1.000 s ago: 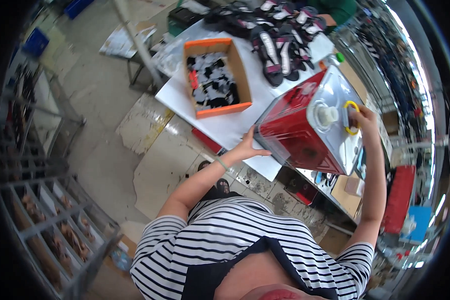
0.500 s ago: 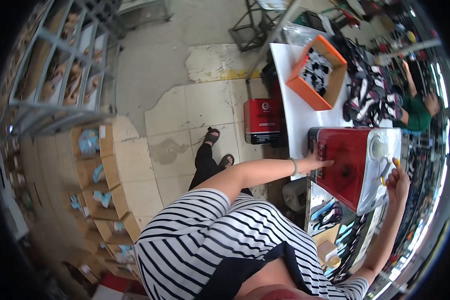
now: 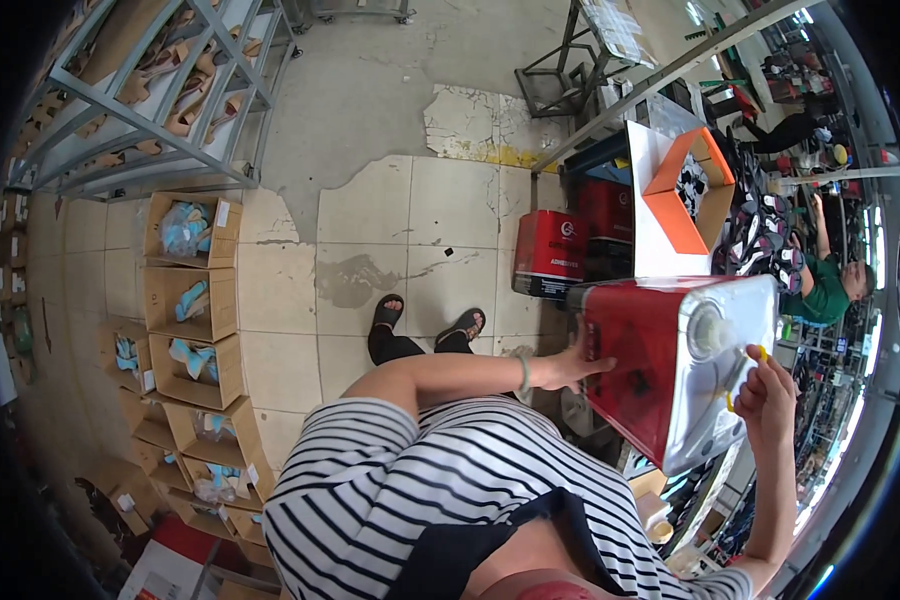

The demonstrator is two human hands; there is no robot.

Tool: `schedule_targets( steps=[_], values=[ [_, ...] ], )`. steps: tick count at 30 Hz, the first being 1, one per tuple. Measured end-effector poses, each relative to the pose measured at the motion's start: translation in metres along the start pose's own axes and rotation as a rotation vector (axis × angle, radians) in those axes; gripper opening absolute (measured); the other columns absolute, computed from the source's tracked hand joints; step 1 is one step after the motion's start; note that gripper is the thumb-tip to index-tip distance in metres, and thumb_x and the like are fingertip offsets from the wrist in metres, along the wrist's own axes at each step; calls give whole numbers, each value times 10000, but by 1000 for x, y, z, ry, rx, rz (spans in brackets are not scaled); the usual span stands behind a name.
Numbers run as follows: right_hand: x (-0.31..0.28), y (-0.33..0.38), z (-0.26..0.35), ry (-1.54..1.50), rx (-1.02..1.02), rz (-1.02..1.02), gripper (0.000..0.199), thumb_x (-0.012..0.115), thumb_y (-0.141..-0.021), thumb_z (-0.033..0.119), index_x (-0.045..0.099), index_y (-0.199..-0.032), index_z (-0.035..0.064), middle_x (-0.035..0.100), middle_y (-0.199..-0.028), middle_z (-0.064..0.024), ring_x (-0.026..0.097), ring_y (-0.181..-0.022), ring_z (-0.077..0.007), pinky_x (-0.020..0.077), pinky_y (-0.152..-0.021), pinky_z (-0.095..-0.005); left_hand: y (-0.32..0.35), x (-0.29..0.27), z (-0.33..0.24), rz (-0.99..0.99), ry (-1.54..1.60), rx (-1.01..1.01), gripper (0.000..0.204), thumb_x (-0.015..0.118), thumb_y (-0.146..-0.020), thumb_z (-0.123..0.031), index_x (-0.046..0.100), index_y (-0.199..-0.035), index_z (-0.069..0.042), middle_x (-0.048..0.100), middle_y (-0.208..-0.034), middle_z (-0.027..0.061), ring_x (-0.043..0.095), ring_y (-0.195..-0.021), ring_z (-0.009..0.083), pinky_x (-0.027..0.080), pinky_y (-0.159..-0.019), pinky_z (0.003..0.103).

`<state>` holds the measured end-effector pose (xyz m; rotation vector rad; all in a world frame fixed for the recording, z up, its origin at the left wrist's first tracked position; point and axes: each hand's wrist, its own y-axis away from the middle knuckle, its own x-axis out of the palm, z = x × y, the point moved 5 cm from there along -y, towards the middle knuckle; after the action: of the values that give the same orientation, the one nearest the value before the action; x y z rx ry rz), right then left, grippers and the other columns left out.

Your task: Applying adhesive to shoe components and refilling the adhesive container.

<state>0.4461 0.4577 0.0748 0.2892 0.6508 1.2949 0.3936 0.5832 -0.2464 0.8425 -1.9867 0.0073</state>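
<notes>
The person is holding a large red metal can (image 3: 642, 365) tilted at the near edge of the white table (image 3: 650, 225). The left hand (image 3: 570, 368) is pressing flat and spread against the can's red side, while the right hand (image 3: 767, 392) is closing its fingers on the yellow pull ring (image 3: 748, 378) beside the can's white cap (image 3: 708, 331). This looks like the opening step — next, a firm pull with the can braced.
</notes>
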Motion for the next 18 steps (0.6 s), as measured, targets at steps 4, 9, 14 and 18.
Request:
schedule_targets(
  steps=[4, 9, 14, 18],
  values=[
    [84, 6, -9, 5, 121, 91, 240, 435, -957, 145, 508, -1157, 35, 254, -609, 64, 250, -461, -48, 241, -436, -220, 84, -60, -11, -59, 68, 38, 1206, 655, -842, -455, -456, -1281, -291, 113, -1546, 125, 243, -1366, 369, 384, -896, 691],
    [166, -28, -57, -93, 271, 254, 234, 390, -928, 92, 522, -1119, 66, 284, -624, 57, 294, -509, -66, 330, -508, -250, 156, -152, -7, -317, 0, 11, 1136, 683, -830, -424, -272, -1418, -246, 312, -1470, 115, 359, -1311, 322, 435, -882, 611],
    [256, -104, -151, -187, 468, 310, 161, 472, -932, 223, 500, -802, 131, 365, -598, 23, 314, -492, -101, 311, -508, -287, 178, -292, 45, -475, -101, -91, 837, 704, -836, -292, 172, -1464, -138, 368, -1423, 86, 376, -1296, 289, 418, -919, 558],
    [302, -206, -276, -306, 553, 395, 193, 477, -933, 250, 578, -873, 97, 493, -624, -20, 461, -507, -156, 406, -512, -317, 260, -329, 48, -903, -102, -57, 740, 687, -842, -277, 305, -1435, -53, 480, -1336, 80, 461, -1224, 228, 399, -954, 391]
  ],
)
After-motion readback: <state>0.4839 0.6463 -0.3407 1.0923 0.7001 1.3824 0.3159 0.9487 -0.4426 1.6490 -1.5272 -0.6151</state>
